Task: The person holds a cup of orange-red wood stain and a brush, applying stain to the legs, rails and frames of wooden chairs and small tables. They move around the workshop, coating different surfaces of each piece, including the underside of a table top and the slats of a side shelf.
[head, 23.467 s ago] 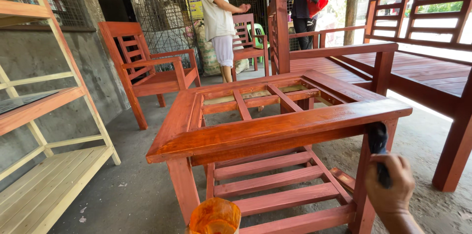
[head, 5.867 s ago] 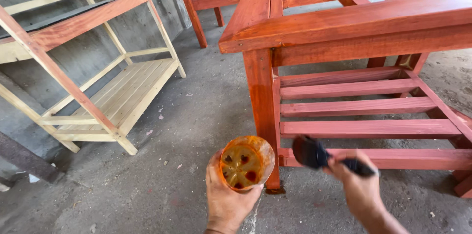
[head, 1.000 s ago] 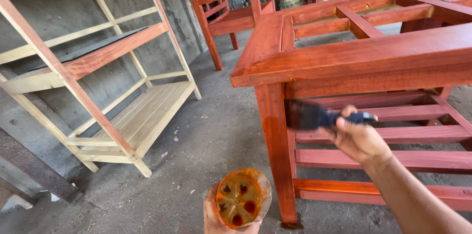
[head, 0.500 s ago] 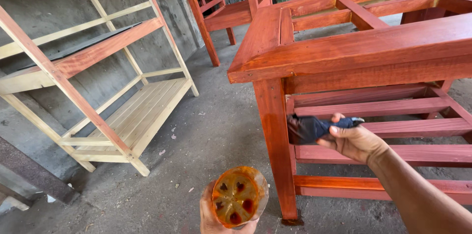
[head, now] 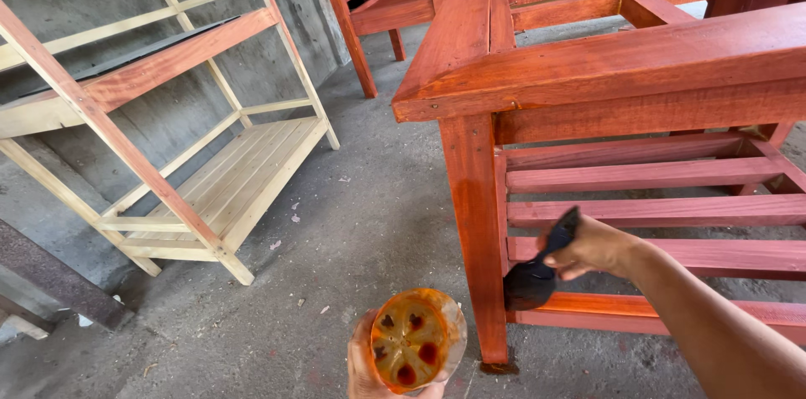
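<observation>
My right hand (head: pixel 588 246) grips a dark paintbrush (head: pixel 537 273) whose bristles press against the lower part of the red-stained table leg (head: pixel 474 231). My left hand (head: pixel 369 370) holds a cut-off clear plastic bottle bottom (head: pixel 417 339) holding orange-red stain, low in the middle of the view. The leg belongs to a freshly stained red wooden table frame (head: pixel 604 72) with slatted rails below its top.
A pale unpainted wooden shelf rack (head: pixel 168 164) with one red-stained board stands at the left against a grey concrete wall. A red wooden chair (head: pixel 386 5) sits behind the table. The floor is rough grey concrete (head: pixel 336 231) with small debris.
My right hand has moved the brush down the table leg, from mid-height toward its lower part. The cup in my left hand stays low and nearly still.
</observation>
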